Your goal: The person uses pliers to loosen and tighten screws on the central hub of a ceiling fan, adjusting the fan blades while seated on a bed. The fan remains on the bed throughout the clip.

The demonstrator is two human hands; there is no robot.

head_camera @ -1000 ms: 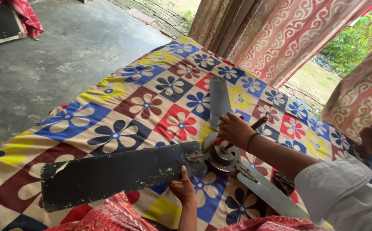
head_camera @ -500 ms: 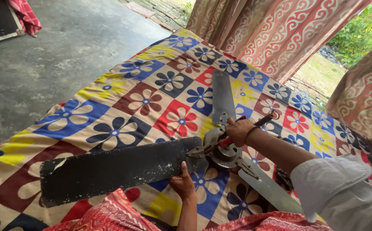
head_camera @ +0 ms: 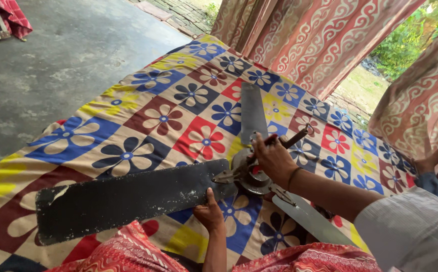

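1. Your left hand (head_camera: 210,211) is down at the near edge of the big dark fan blade (head_camera: 123,199), fingers curled under it and thumb up against the blade's edge near where it joins the hub, so it's gripping that blade.
2. Your right hand (head_camera: 274,160) is wrapped over the top of the metal fan hub (head_camera: 246,176), closed around something reddish that looks like a tool handle, though I can't tell exactly what it is.
3. The ceiling fan lies flat on the flower-patterned quilt (head_camera: 163,118). One grey blade (head_camera: 253,111) points away from you, and a lighter blade (head_camera: 312,219) runs toward your right sleeve.
4. The fan's dark downrod (head_camera: 297,137) sticks out just past your right hand, tilted up toward the curtains (head_camera: 324,45).
5. Somebody's bare feet (head_camera: 437,162) rest at the right edge, well apart from the fan.
6. Concrete floor (head_camera: 53,55) is off to the left.
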